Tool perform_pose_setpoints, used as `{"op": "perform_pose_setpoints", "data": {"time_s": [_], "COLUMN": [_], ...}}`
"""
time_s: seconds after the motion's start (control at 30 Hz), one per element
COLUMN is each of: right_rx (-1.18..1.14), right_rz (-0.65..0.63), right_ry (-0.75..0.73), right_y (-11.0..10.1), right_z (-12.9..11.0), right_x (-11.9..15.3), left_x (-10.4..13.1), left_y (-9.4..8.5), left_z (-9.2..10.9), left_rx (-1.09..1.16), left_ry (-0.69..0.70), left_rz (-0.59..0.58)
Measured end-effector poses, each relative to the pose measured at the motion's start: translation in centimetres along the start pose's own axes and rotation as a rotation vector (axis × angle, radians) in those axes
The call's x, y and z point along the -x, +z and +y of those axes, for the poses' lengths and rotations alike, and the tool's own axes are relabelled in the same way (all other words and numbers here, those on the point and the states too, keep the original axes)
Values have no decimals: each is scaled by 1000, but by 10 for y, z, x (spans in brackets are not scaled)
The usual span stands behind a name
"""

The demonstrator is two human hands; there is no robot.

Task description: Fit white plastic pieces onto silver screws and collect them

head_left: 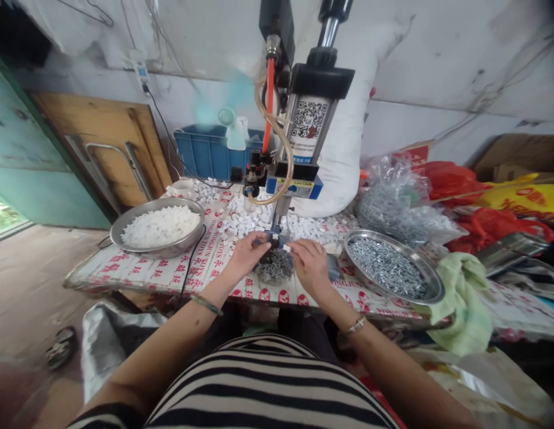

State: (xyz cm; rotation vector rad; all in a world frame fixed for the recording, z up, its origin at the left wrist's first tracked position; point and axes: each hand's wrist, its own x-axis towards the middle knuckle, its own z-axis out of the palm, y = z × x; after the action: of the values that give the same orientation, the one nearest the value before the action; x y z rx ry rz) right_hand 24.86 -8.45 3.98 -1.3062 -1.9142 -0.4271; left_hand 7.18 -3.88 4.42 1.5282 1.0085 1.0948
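Observation:
Both hands are at the foot of a pneumatic press [303, 131]. My left hand [247, 256] reaches in from the left, its fingertips closed together beside the press's lower fixture; whatever they pinch is too small to make out. A small white plastic piece [275, 237] sits on the fixture under the ram. Just right of it, my right hand [310, 262] pinches another small white plastic piece [286, 248] between thumb and forefinger. Below the fingers lies a heap of small metal pins [274, 267]. Many loose white pieces [245, 223] are spread behind the hands.
At the left stands a metal bowl [182, 244] of white pieces. On the right are a metal tray [438, 292] of metal pins, a green cloth [464, 292] and a clear bag [388, 190] of metal parts. A blue crate [200, 152] stands behind.

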Motion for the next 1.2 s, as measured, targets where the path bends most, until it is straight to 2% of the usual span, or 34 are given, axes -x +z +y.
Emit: {"op": "perform_pose_setpoints", "data": {"time_s": [0.07, 0.1, 0.27, 0.4, 0.53, 0.67, 0.77, 0.87, 1.07, 1.2], "right_rx": [29, 41, 117, 167, 182, 226, 237, 217, 149, 228], "right_rz": [-25, -44, -174, -239, -232, -213, -198, -188, -217, -189], "right_ry": [48, 71, 114, 109, 105, 14, -93, -112, 79, 228], "right_y": [6, 9, 29, 34, 34, 34, 34, 34, 26, 8], "right_z": [13, 17, 16, 11, 10, 8, 9, 10, 11, 18], "right_x": [-13, -20, -47, -51, -50, -48, -43, -37, -25, 4], "left_x": [-13, -19, -38, -45, -47, -46, -43, -41, -41, -40], "left_y": [4, 6, 17, 19, 18, 18, 20, 24, 26, 24], "left_z": [-2, -3, -12, -24, -31, -29, -25, -24, -25, -22], "left_rx": [-162, -210, -294, -186, -29, -146, -320, -488, -647, -663], "left_ry": [88, 123, 226, 195, 162, 209, 299, 403, 515, 503], "left_rz": [106, 121, 52, 20, -14, 8, 58, 123, 141, 137]}}
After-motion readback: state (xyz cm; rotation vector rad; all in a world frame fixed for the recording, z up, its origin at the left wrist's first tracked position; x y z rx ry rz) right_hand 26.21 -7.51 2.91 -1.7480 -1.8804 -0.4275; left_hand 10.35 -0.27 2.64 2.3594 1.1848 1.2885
